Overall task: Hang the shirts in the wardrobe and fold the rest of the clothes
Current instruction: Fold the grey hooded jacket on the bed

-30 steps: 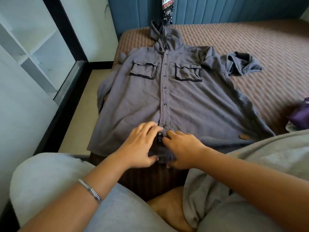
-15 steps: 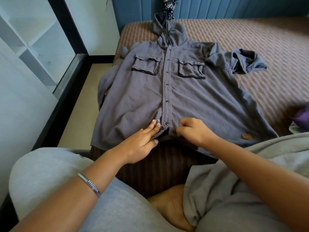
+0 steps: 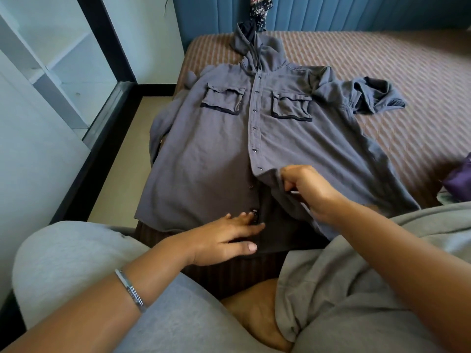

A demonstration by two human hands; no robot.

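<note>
Beneath the flat left hand (image 3: pixel 224 238), the grey hooded snap-front shirt (image 3: pixel 204 149) is being pinned; the placket, pinched by the right hand (image 3: pixel 305 189), is risking misalignment.

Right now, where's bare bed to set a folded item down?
Free: striped bedspread between the shirt's bunched sleeve and the blue headboard. Crowded: near edge, where left hand and right hand work the grey shirt; purple cloth far right.
</note>
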